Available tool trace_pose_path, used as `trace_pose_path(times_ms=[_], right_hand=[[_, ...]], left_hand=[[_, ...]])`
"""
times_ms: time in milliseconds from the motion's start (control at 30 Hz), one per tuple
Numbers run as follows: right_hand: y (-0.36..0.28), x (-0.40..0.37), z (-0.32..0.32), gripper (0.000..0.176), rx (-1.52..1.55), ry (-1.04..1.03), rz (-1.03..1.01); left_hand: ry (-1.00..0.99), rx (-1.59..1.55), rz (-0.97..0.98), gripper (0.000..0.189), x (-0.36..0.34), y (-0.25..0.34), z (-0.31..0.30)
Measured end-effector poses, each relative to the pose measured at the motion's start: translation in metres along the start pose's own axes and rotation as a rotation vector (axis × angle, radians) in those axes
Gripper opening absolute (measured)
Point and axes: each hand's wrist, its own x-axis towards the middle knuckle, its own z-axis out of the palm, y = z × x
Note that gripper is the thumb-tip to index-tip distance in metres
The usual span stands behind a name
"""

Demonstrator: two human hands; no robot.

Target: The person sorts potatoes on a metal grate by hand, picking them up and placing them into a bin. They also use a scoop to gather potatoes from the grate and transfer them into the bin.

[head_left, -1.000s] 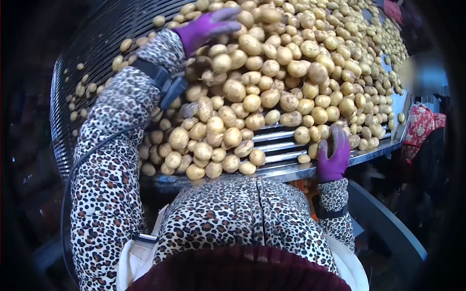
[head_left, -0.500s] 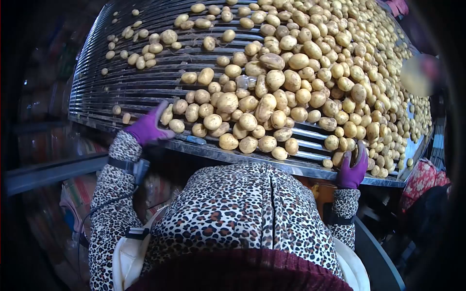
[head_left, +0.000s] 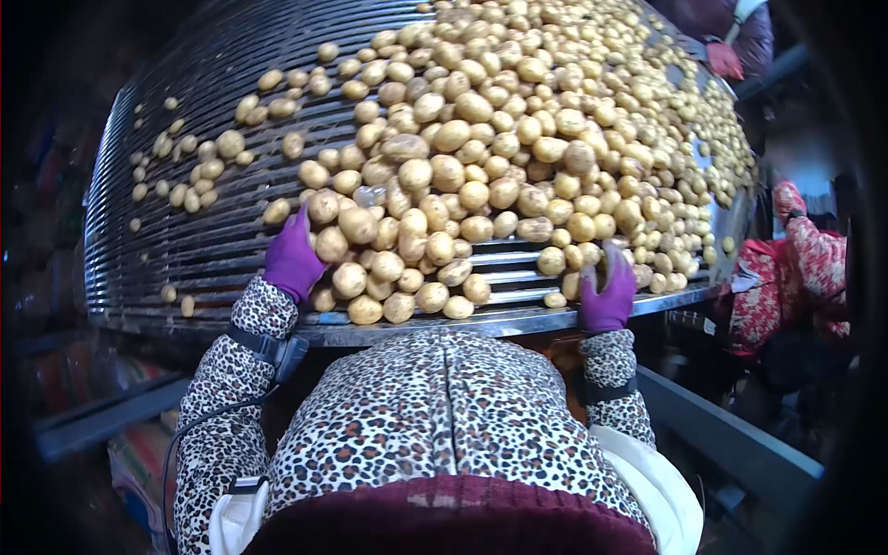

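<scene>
— Potatoes (head_left: 481, 176): where do we find them?
— We see them heaped across the middle of the slatted surface (head_left: 194, 264), with loose ones scattered toward its left end.
— And our hands?
— Our left hand (head_left: 294, 261) lies released on the surface, fingers spread against the potatoes near its front edge. Our right hand (head_left: 609, 294) sits at that front edge, curled beside a potato; we cannot tell whether it grips.
— Anyone else?
— A person's red patterned sleeve (head_left: 814, 250) shows past the surface's right end.
</scene>
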Motion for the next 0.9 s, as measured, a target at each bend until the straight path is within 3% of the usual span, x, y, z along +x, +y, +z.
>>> trace_pose_path(times_ms=[67, 133, 200, 267, 333, 367, 400, 433, 500, 600, 667, 767, 867, 900], right_hand=[[0.003, 0.002, 0.001, 0.054, 0.039, -0.013, 0.022], [-0.004, 0.002, -0.002, 0.053, 0.017, -0.008, 0.037], [-0.004, 0.002, -0.002, 0.052, 0.035, 0.005, 0.037], [-0.006, 0.001, -0.001, 0.052, 0.05, 0.049, 0.039], [0.006, -0.002, 0.007, 0.053, 0.042, 0.086, 0.012], [0.006, -0.004, 0.006, 0.054, 0.074, 0.1, -0.007], [0.007, -0.007, 0.004, 0.055, 0.095, 0.111, -0.017], [0.007, -0.01, 0.0, 0.054, 0.126, 0.138, -0.031], [0.004, -0.008, -0.015, 0.052, 0.128, 0.227, -0.124], [-0.001, 0.017, -0.06, 0.049, 0.014, 0.389, -0.26], [0.01, 0.037, -0.079, 0.059, -0.176, 0.409, -0.278], [0.013, 0.058, -0.086, 0.071, -0.474, 0.05, -0.098], [0.01, 0.068, -0.085, 0.079, -0.57, -0.296, -0.145], [0.005, 0.067, -0.082, 0.065, -0.529, -0.227, -0.175]], left_hand=[[-0.072, -0.093, 0.058, 0.094, 0.022, 0.028, -0.008], [0.041, -0.147, 0.15, 0.098, 0.047, 0.028, 0.007], [-0.023, -0.287, 0.036, 0.089, 0.053, 0.081, -0.011], [-0.011, -0.181, 0.046, 0.088, 0.061, 0.09, -0.006], [0.082, -0.374, 0.192, 0.087, 0.061, 0.075, 0.006], [0.004, -0.628, 0.265, 0.086, 0.055, 0.057, 0.004], [0.001, -0.552, 0.229, 0.083, 0.039, 0.059, -0.014], [0.12, -0.32, 0.323, 0.083, 0.029, 0.039, -0.016], [-0.006, -0.319, 0.163, 0.083, -0.002, 0.02, -0.025], [0.019, -0.203, 0.13, 0.081, -0.041, -0.021, 0.005], [0.021, -0.208, 0.085, 0.08, -0.058, -0.018, 0.017], [0.094, -0.12, 0.122, 0.076, -0.071, -0.004, 0.029], [0.159, -0.157, 0.14, 0.073, -0.075, -0.003, 0.029], [0.176, -0.173, 0.145, 0.072, -0.078, -0.003, 0.026]])
